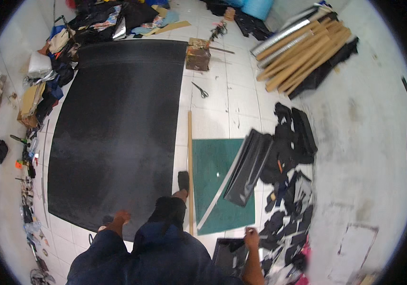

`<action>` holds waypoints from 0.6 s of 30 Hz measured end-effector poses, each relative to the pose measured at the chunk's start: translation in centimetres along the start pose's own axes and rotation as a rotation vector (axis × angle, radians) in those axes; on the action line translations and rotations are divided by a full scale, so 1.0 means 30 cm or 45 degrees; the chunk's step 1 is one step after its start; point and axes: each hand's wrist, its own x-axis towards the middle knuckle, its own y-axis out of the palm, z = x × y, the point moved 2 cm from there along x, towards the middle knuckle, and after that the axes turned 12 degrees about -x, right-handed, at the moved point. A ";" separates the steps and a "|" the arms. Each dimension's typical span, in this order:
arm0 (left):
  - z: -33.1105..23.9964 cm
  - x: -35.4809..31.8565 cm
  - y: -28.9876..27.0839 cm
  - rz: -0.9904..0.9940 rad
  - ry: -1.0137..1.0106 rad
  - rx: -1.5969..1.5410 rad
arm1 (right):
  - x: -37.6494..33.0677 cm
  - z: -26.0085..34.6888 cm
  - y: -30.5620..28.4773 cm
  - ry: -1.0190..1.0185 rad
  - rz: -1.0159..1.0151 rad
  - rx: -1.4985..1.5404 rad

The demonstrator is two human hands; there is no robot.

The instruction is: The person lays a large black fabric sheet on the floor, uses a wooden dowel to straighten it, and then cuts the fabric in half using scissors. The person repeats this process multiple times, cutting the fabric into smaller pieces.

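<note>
A large black rectangular sheet of fabric point(118, 133) is lying flat on the white tiled floor point(241, 99), its long axis running away from the person. The left hand point(119, 218) is resting on the sheet's near edge, too small to tell how its fingers are set. The right hand point(250, 233) is closing loosely near a small black panel point(229, 256); whether it is pinching anything cannot be told. A long wooden stick point(190, 166) is lying just beside the sheet, along a green cutting mat point(213, 161). Scissors point(200, 90) are lying farther off, well apart from a heap of cardboard tubes point(298, 52).
</note>
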 end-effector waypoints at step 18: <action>-1.073 0.604 -1.520 -0.702 -0.117 -1.610 | 1.623 1.896 -0.302 -1.768 0.770 -0.680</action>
